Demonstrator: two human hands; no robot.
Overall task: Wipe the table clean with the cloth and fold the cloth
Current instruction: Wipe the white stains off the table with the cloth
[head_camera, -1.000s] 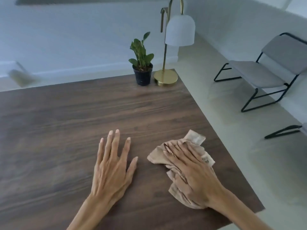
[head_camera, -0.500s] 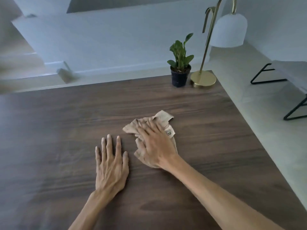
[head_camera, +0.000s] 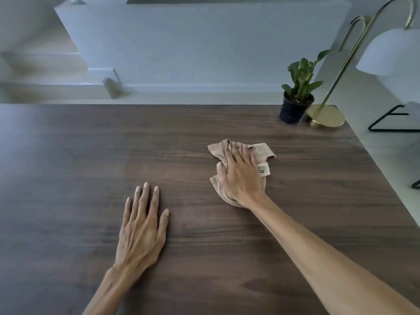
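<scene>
Pressing the crumpled beige cloth [head_camera: 241, 155] against the dark wood-grain counter [head_camera: 91, 155], my right hand [head_camera: 241, 178] clutches it in a bunch, fingers curled into the fabric, its small printed tag [head_camera: 263, 170] sticking out beside my knuckles. The cloth sits right of the counter's centre, well apart from the small green plant in a black pot [head_camera: 296, 103] and the brass lamp base [head_camera: 326, 118] at the far right corner. My left hand [head_camera: 141, 228] lies flat and empty on the counter, fingers spread, bracing me. I judge I am mid-wipe, with folding not begun. Next I should sweep the cloth across the uncovered stretch on the left, keeping even pressure.
</scene>
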